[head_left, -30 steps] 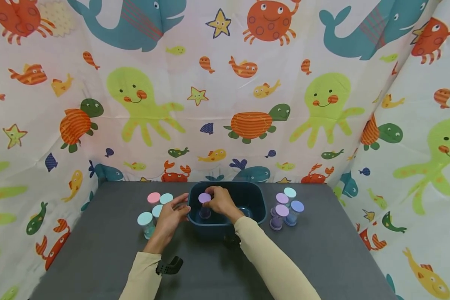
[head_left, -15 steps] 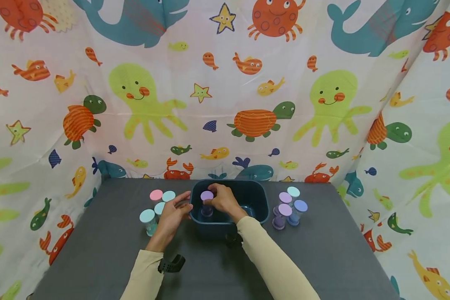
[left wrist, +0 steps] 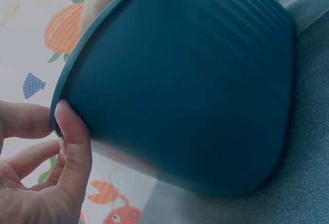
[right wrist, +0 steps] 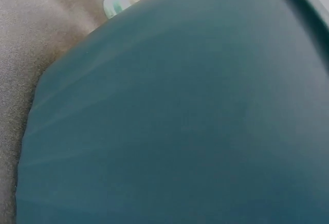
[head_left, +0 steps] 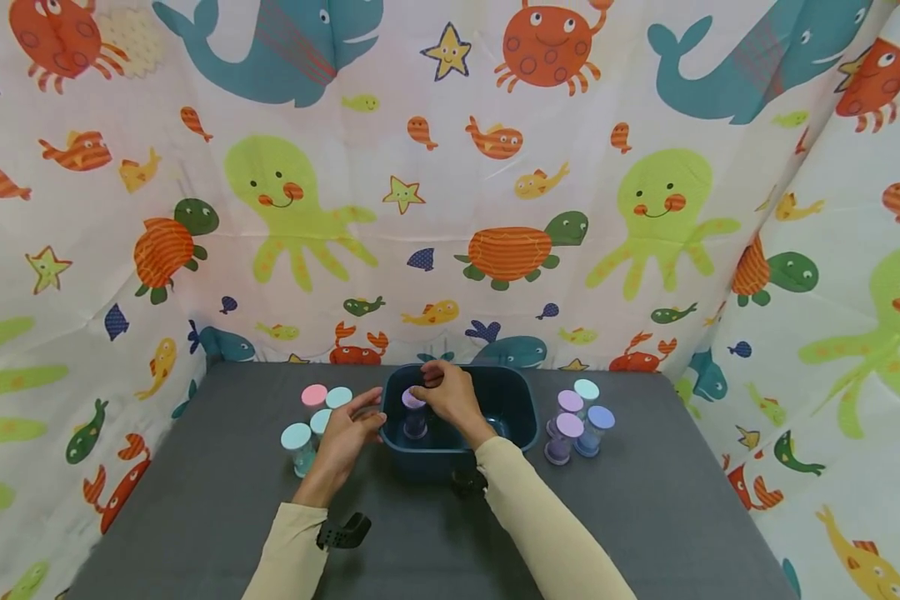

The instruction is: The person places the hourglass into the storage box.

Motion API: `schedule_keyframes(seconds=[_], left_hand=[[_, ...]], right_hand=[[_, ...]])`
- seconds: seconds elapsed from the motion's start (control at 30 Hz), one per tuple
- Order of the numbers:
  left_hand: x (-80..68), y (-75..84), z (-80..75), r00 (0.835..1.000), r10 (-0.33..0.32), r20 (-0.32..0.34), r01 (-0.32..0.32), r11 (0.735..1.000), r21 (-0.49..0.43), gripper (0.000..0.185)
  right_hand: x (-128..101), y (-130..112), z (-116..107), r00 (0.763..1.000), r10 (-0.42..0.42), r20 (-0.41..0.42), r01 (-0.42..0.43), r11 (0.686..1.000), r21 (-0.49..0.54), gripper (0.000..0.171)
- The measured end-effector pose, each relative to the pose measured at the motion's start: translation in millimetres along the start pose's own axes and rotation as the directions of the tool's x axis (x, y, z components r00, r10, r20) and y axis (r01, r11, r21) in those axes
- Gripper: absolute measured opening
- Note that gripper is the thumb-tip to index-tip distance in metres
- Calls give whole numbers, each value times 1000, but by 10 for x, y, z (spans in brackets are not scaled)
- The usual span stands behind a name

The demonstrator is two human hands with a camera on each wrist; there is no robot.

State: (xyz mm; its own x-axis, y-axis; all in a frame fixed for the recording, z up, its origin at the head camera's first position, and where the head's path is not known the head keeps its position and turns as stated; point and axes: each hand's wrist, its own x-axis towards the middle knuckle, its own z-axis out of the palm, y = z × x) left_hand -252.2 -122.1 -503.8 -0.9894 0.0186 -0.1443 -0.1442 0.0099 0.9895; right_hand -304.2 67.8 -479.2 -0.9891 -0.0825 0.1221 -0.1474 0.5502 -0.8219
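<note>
A dark teal plastic bin stands in the middle of the grey table. My left hand pinches its left rim; in the left wrist view, the thumb presses the outer wall. Inside the bin, near the left end, a purple-capped sand timer stands upright. My right hand reaches in over it, index finger raised and thumb tip overlapping the cap's edge. The right wrist view is filled by the bin's outer wall, which hides that hand.
Left of the bin stand several sand timers with teal caps and one with a pink cap. To its right are others with purple, blue and pale teal caps. A sea-animal curtain hangs behind.
My right hand has risen slightly off the purple-capped sand timer, its fingers spreading, while the timer stays upright in the bin. The left hand keeps its place on the rim.
</note>
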Motion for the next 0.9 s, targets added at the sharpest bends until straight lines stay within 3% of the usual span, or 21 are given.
schedule_keyframes(seconds=[0.33,0.6,0.9], left_hand=[[-17,-19,-8,1000,10,12,-10,1000,-7,46],[-31,-12,-54,999,35,-1,-35,999,-8,46],[-10,-8,-21,1000,31,-4,-31,999,-13,46]], right_hand=[[-119,-91,-140,988,-52,-147,67,993,101,22],[-260,-185,-283,989,-121,-88,131,984,122,24],[-401,-238,-625,977,-170,-131,185,976,115,25]])
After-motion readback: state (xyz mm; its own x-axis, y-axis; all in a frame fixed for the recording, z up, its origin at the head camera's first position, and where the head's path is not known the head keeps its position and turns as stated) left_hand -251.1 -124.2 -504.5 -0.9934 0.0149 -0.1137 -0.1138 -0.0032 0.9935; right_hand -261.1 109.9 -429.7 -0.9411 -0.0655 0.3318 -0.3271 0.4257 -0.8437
